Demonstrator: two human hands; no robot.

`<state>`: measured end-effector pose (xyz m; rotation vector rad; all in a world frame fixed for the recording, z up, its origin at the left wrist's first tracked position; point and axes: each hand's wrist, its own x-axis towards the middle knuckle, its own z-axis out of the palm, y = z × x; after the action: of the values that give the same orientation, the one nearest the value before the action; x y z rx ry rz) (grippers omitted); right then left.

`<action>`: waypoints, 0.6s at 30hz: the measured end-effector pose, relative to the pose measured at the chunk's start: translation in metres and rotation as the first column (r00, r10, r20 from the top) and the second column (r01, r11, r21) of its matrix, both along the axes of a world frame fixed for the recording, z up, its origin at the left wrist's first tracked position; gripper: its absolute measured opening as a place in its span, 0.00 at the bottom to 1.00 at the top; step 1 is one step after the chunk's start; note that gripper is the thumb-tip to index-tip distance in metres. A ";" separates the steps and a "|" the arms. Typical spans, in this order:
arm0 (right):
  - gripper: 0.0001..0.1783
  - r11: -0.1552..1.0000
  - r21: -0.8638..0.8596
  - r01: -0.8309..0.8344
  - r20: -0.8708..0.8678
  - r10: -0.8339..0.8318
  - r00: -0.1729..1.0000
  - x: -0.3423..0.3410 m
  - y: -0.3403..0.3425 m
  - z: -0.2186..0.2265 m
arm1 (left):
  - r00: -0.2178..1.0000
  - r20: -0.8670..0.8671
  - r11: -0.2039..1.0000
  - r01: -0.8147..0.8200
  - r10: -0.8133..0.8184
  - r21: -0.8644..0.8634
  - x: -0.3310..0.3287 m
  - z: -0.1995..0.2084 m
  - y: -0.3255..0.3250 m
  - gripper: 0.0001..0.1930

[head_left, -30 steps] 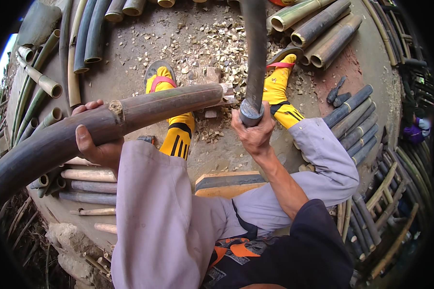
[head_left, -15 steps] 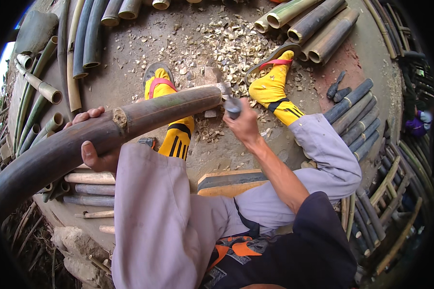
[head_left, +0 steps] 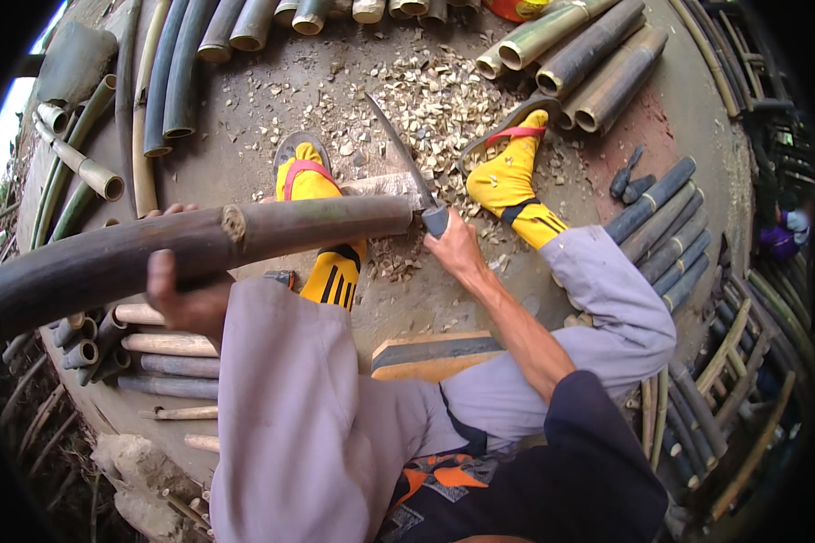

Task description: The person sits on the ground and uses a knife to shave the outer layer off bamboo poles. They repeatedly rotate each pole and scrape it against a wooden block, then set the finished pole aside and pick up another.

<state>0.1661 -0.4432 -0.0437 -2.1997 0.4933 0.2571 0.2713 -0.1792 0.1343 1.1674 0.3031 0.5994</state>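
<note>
A thick dark bamboo pole (head_left: 317, 224) slants across from the left edge, its cut end over a wooden block (head_left: 380, 184) on the ground. My left hand (head_left: 186, 294) is wrapped round the pole beside my left knee, the thumb on the near side and fingertips showing beyond it. In my right hand (head_left: 455, 246) is a long curved knife (head_left: 400, 145), gripped by its grey handle. The blade points forward and left, past the pole's end. Whether the blade touches the pole I cannot tell.
Pale bamboo chips (head_left: 444, 100) litter the ground between my feet, which wear yellow socks and sandals. Cut bamboo lengths (head_left: 598, 54) lie at the far right, with more stacked on both sides. A small dark tool (head_left: 623, 176) lies right. A wooden plank (head_left: 435, 353) is near my legs.
The pole's cut end has swung slightly nearer to me. My right hand has lowered a little, and the knife blade, blurred before, now shows plainly, pointing away from me.
</note>
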 end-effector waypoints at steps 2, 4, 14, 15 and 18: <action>0.18 0.995 -0.023 -0.093 -0.011 0.092 0.996 0.000 0.008 0.031 | 1.000 -0.023 0.999 -0.011 0.010 -0.047 -0.010 -0.002 0.024 0.30; 0.17 0.999 0.041 -0.013 0.202 0.004 0.979 0.008 0.010 0.066 | 0.997 0.065 0.999 0.045 -0.046 0.020 0.003 -0.021 0.035 0.31; 0.19 0.997 -0.064 -0.053 -0.033 0.051 0.998 -0.002 0.001 0.014 | 0.969 0.246 1.000 -0.003 -0.004 0.028 -0.003 -0.019 0.009 0.32; 0.18 0.999 -0.020 -0.044 -0.001 0.044 0.999 -0.001 0.003 0.028 | 0.978 0.208 1.000 -0.012 0.006 0.028 -0.004 -0.020 0.013 0.32; 0.18 0.998 0.047 0.034 0.293 -0.047 0.955 0.003 0.013 0.074 | 1.000 0.024 0.999 -0.018 0.017 0.051 -0.009 -0.022 0.023 0.31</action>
<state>0.1689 -0.4305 0.0300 -2.1371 0.3627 -0.0826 0.2628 -0.1564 0.1127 1.2067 0.2796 0.6394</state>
